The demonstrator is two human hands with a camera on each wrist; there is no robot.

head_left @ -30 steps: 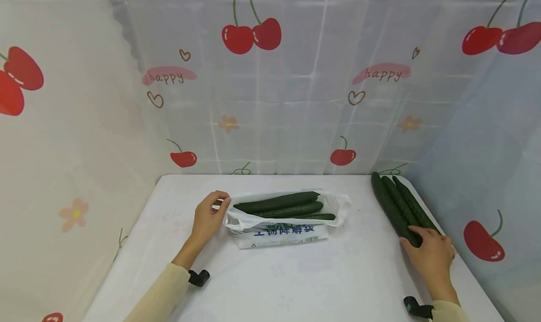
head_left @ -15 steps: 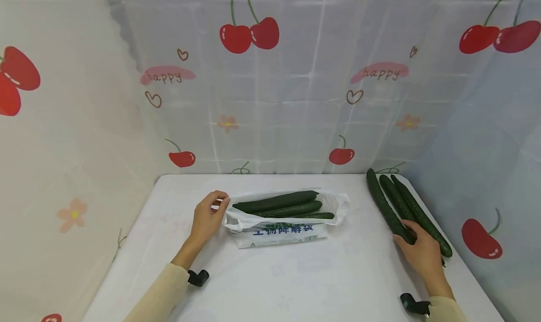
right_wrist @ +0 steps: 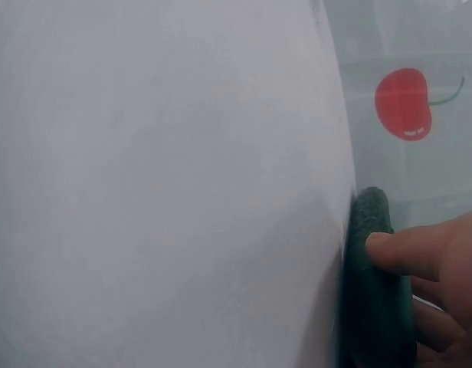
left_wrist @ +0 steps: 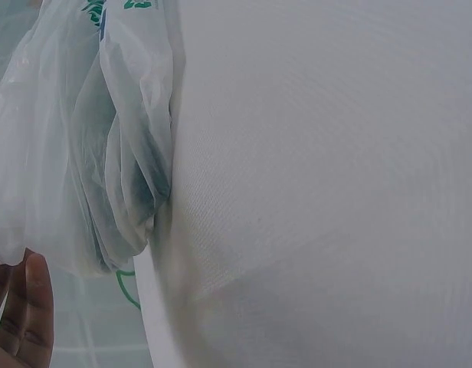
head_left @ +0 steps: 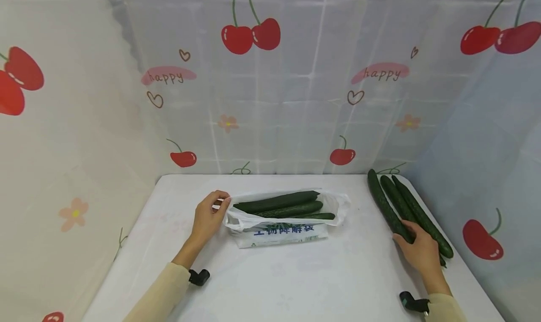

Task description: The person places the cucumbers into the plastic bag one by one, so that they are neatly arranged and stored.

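Note:
My left hand (head_left: 208, 218) pinches the left edge of a white plastic bag (head_left: 279, 241) that lies on its side with its opening facing up. Several dark green cucumbers (head_left: 276, 203) show inside it. In the left wrist view, the fingertips meet the thin bag (left_wrist: 44, 169). At the table's right side my right hand (head_left: 422, 251) grips the near end of the leftmost cucumber (head_left: 382, 202), thumb on its left side. That same cucumber (right_wrist: 378, 314) stands under the thumb in the right wrist view. Just right of it lie two more cucumbers (head_left: 424, 218), partly behind the hand.
The white table (head_left: 304, 284) stretches between the two hands. Its right edge runs close beside the loose cucumbers. A cherry-printed curtain (head_left: 274, 101) hangs behind the table and on both sides. Each wrist bears a small black camera (head_left: 199, 277).
My right hand has moved slightly left with the leftmost cucumber, widening its gap from the neighbouring ones, whose near ends now show. The left hand and the bag have stayed put.

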